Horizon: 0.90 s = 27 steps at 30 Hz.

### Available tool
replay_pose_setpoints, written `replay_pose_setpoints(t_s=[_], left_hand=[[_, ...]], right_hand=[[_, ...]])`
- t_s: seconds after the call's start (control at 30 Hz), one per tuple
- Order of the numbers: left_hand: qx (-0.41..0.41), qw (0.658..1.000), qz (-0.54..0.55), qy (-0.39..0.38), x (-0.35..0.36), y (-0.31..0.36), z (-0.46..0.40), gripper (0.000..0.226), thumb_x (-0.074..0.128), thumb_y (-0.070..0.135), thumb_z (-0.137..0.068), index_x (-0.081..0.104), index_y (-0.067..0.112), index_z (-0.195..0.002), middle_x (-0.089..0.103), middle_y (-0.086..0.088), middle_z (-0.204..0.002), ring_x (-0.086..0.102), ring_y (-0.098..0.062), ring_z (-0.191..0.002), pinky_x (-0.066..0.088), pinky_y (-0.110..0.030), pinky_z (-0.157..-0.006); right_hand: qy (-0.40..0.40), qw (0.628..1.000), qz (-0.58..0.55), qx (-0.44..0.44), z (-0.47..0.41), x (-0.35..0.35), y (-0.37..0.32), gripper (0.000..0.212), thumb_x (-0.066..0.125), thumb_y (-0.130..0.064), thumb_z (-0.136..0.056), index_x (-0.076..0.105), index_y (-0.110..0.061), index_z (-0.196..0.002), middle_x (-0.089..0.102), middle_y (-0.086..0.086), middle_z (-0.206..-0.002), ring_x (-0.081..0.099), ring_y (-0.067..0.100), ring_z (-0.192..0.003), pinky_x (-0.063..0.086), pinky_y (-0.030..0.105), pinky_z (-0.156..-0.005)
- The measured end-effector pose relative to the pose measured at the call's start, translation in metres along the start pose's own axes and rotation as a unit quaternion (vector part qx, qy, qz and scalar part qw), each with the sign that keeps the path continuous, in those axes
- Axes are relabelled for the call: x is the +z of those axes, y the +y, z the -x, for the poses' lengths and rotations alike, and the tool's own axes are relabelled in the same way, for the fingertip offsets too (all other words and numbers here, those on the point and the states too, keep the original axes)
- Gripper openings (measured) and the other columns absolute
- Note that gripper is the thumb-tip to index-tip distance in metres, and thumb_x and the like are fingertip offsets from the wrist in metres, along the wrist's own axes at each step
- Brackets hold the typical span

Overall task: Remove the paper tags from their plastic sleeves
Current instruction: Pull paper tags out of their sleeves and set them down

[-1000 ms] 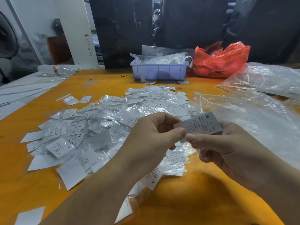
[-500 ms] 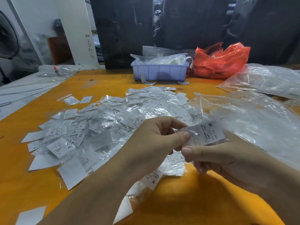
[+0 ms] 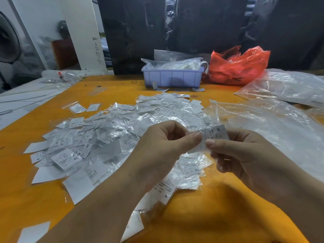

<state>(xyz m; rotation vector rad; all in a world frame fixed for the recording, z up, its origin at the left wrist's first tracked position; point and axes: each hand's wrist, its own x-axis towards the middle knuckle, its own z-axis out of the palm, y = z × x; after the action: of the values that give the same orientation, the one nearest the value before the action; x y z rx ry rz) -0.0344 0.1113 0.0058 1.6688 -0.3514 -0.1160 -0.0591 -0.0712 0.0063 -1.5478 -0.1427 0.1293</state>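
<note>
Both hands meet above the near middle of the orange table (image 3: 201, 216). My left hand (image 3: 163, 148) pinches the left end of a clear plastic sleeve (image 3: 197, 146) between thumb and forefinger. My right hand (image 3: 245, 155) pinches the white paper tag (image 3: 217, 133), marked M, which sticks out of the sleeve to the upper right. A wide heap of sleeved and loose tags (image 3: 108, 137) covers the table under and to the left of the hands.
A lilac plastic bin (image 3: 172, 78) holding plastic bags stands at the table's far edge, a red plastic bag (image 3: 236, 67) to its right. Large clear bags (image 3: 280, 123) lie on the right side. White boards (image 3: 21, 102) lie off the left edge.
The tag has slid further out of the sleeve toward the right while the left hand keeps its hold on the sleeve. Both hands stay at about the same spot.
</note>
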Motion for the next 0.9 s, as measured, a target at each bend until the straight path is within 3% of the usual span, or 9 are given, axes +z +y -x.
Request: replay_pose_setpoints(t_s=[0.13, 0.23, 0.33, 0.43, 0.53, 0.63, 0.7, 0.77, 0.9], left_hand=[[-0.001, 1.000, -0.022, 0.000, -0.001, 0.000, 0.001, 0.050, 0.072, 0.055, -0.064, 0.067, 0.009, -0.083, 0.054, 0.009, -0.056, 0.046, -0.003, -0.046, 0.037, -0.015, -0.047], [-0.001, 0.998, -0.059, 0.007, 0.000, -0.001, 0.001, 0.030, 0.074, 0.040, -0.078, 0.068, 0.011, -0.079, 0.058, 0.008, -0.059, 0.047, 0.001, -0.046, 0.036, -0.011, -0.047], [-0.006, 0.993, -0.118, 0.024, -0.001, -0.003, -0.001, 0.020, 0.071, 0.033, -0.086, 0.067, 0.016, -0.075, 0.063, 0.010, -0.061, 0.053, 0.004, -0.053, 0.038, -0.009, -0.047], [-0.021, 0.981, -0.188, 0.045, -0.003, -0.007, -0.001, 0.019, 0.069, 0.036, -0.087, 0.066, 0.022, -0.075, 0.064, 0.022, -0.064, 0.053, 0.014, -0.061, 0.040, -0.008, -0.046], [-0.016, 0.952, -0.286, 0.110, -0.008, -0.011, -0.004, 0.015, 0.066, 0.032, -0.085, 0.064, 0.026, -0.072, 0.062, 0.014, -0.062, 0.054, 0.003, -0.055, 0.038, -0.015, -0.043], [-0.026, 0.921, -0.352, 0.167, -0.016, -0.012, -0.007, 0.004, 0.064, 0.028, -0.084, 0.062, 0.029, -0.081, 0.057, 0.009, -0.068, 0.056, -0.009, -0.063, 0.041, -0.023, -0.052], [-0.029, 0.906, -0.381, 0.181, -0.019, -0.013, -0.007, 0.016, 0.066, 0.029, -0.082, 0.059, 0.031, -0.096, 0.054, 0.009, -0.078, 0.056, -0.015, -0.072, 0.039, -0.026, -0.055], [-0.007, 0.894, -0.407, 0.189, -0.019, -0.014, -0.008, 0.028, 0.069, 0.029, -0.081, 0.056, 0.031, -0.106, 0.050, 0.011, -0.086, 0.054, -0.015, -0.081, 0.036, -0.027, -0.058], [0.056, 0.875, -0.448, 0.176, -0.012, -0.013, -0.006, 0.030, 0.070, 0.022, -0.082, 0.057, 0.031, -0.107, 0.044, 0.012, -0.092, 0.051, -0.015, -0.096, 0.039, -0.026, -0.071]], right_hand=[[-0.013, 1.000, 0.027, 0.007, -0.001, -0.001, 0.004, 0.032, 0.076, -0.034, -0.057, 0.078, -0.016, -0.085, 0.058, 0.005, -0.064, 0.051, 0.014, -0.055, 0.044, 0.023, -0.048], [-0.033, 0.998, 0.059, 0.019, 0.000, -0.001, 0.002, 0.030, 0.076, -0.034, -0.061, 0.078, -0.021, -0.088, 0.061, 0.003, -0.065, 0.054, 0.013, -0.056, 0.046, 0.023, -0.050], [-0.002, 0.967, 0.257, 0.003, 0.001, -0.006, -0.001, 0.016, 0.076, -0.036, -0.074, 0.077, -0.027, -0.087, 0.067, -0.006, -0.068, 0.058, 0.006, -0.059, 0.045, 0.022, -0.055], [0.103, 0.914, 0.389, -0.049, 0.001, -0.017, -0.004, 0.007, 0.073, -0.033, -0.079, 0.073, -0.026, -0.079, 0.068, -0.014, -0.069, 0.059, 0.000, -0.061, 0.043, 0.020, -0.055], [0.160, 0.884, 0.432, -0.074, 0.000, -0.024, -0.006, 0.005, 0.074, -0.026, -0.081, 0.071, -0.028, -0.078, 0.066, -0.011, -0.070, 0.060, 0.002, -0.066, 0.044, 0.023, -0.060], [0.196, 0.845, 0.490, -0.093, -0.002, -0.028, -0.003, 0.005, 0.071, -0.020, -0.084, 0.071, -0.025, -0.086, 0.065, -0.012, -0.080, 0.058, 0.006, -0.074, 0.039, 0.018, -0.062], [0.220, 0.811, 0.533, -0.102, -0.003, -0.030, -0.002, 0.008, 0.067, -0.016, -0.086, 0.070, -0.021, -0.092, 0.063, -0.009, -0.089, 0.053, 0.012, -0.084, 0.034, 0.017, -0.065], [0.231, 0.790, 0.559, -0.101, -0.004, -0.031, -0.003, 0.012, 0.062, -0.013, -0.088, 0.071, -0.018, -0.094, 0.061, -0.006, -0.090, 0.051, 0.015, -0.089, 0.035, 0.026, -0.069], [0.189, 0.806, 0.559, -0.046, -0.005, -0.023, -0.001, 0.018, 0.056, -0.012, -0.091, 0.072, -0.020, -0.092, 0.066, -0.001, -0.094, 0.059, 0.017, -0.082, 0.050, 0.034, -0.073]])
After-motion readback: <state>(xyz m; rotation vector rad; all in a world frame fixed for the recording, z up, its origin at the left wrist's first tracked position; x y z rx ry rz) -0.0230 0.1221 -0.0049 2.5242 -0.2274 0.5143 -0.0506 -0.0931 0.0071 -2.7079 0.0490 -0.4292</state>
